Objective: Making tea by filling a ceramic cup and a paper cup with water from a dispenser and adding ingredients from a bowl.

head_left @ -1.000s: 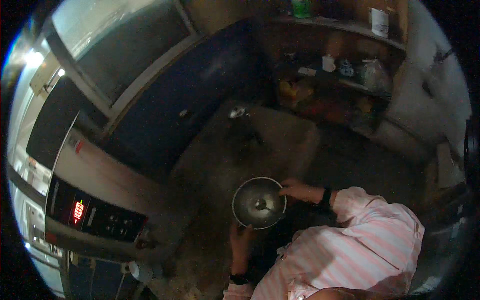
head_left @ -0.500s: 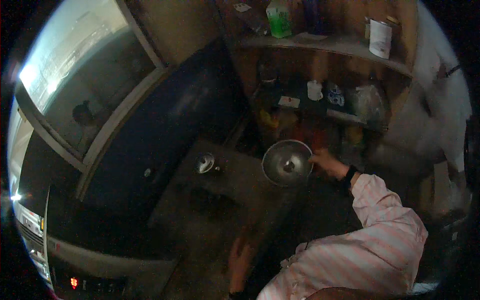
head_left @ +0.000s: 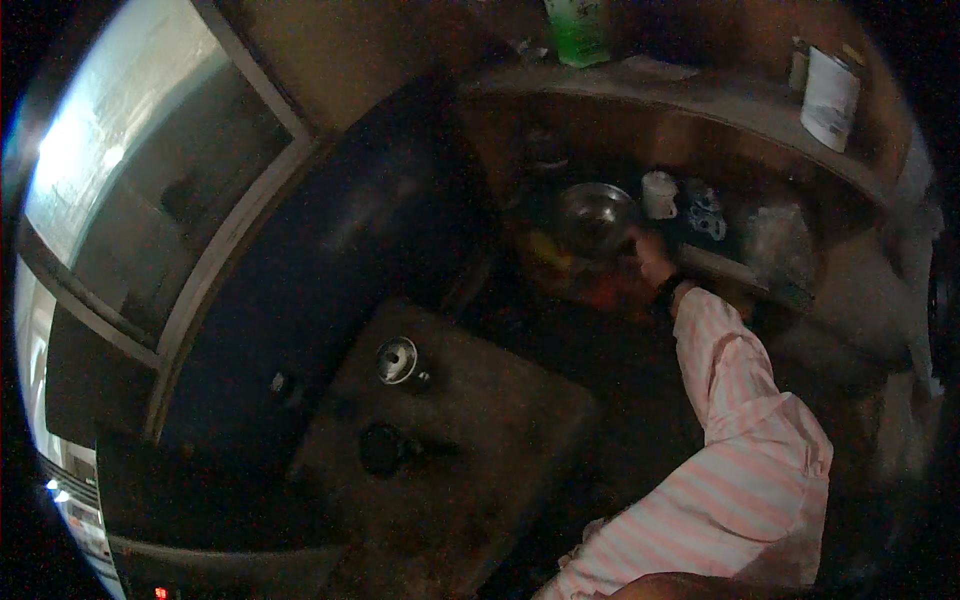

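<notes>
My right hand (head_left: 650,258) reaches to the lower shelf on the far side, its fingers closed on the near right rim of a shiny metal bowl (head_left: 592,222). The bowl is over the shelf's left part; whether it rests there cannot be told. Close to the bowl's right stands a white cup (head_left: 659,195). No part of my left hand shows. A small metal cup (head_left: 398,360) stands on the counter (head_left: 500,430), nearer and to the left. In front of it lies a dark round thing with a handle (head_left: 385,450), too dim to name.
Above, the upper shelf (head_left: 690,88) holds a green and white carton (head_left: 578,32) and a white container (head_left: 830,98). A clear plastic bag (head_left: 780,245) sits at the lower shelf's right. A framed window (head_left: 130,130) is at upper left.
My right hand has carried the metal bowl away from me, from beside the counter to the lower shelf. My left hand has gone out of view.
</notes>
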Motion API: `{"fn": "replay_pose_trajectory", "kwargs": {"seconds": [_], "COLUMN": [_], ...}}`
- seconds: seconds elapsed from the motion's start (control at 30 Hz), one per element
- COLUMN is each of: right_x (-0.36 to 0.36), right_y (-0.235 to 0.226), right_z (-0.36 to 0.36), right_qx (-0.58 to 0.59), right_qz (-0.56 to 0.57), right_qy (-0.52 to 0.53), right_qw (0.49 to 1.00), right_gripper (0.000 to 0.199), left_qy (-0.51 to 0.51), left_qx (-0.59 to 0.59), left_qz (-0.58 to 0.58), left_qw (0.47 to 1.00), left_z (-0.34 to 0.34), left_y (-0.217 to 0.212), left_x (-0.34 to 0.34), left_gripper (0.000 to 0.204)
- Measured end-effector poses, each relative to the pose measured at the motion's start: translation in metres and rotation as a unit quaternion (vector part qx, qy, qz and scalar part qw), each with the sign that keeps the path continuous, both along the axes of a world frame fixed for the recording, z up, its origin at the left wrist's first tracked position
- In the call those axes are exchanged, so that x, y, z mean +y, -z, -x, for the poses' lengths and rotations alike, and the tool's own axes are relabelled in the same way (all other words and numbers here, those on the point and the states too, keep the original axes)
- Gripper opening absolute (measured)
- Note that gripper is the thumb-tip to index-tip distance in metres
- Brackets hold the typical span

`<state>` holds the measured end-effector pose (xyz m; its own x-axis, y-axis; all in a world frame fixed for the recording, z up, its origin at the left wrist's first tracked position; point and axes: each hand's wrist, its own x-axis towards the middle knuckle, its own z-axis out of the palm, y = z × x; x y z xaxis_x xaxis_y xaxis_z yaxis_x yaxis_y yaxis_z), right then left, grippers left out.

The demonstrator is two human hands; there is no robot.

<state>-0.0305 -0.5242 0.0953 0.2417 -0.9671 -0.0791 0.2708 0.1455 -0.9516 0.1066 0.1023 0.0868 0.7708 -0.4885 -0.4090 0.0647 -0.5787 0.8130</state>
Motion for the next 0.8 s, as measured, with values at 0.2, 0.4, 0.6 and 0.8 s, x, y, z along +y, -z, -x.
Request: {"fn": "replay_pose_trajectory", "kwargs": {"seconds": [0.2, 0.4, 0.6, 0.8], "right_x": [-0.071, -0.120, -0.123, -0.117], "right_y": [0.085, 0.136, 0.174, 0.175], "right_z": [-0.010, -0.007, -0.029, 0.000], "right_qx": [0.330, 0.466, 0.617, 0.579], "right_qz": [0.475, 0.402, 0.487, 0.498], "right_qy": [0.023, 0.093, 0.109, 0.093], "right_qw": [0.815, 0.782, 0.608, 0.639], "right_gripper": [0.034, 0.036, 0.030, 0.032], "left_qy": [-0.016, -0.032, -0.077, -0.136], "left_qx": [-0.012, -0.013, -0.034, -0.043], "left_qz": [-0.039, -0.060, -0.102, -0.114], "left_qw": [0.999, 0.998, 0.991, 0.983], "left_z": [-0.022, -0.027, -0.009, 0.057], "left_y": [0.019, 0.051, 0.070, 0.080], "left_x": [0.051, 0.089, 0.152, 0.193], "left_gripper": [0.041, 0.040, 0.039, 0.041]}}
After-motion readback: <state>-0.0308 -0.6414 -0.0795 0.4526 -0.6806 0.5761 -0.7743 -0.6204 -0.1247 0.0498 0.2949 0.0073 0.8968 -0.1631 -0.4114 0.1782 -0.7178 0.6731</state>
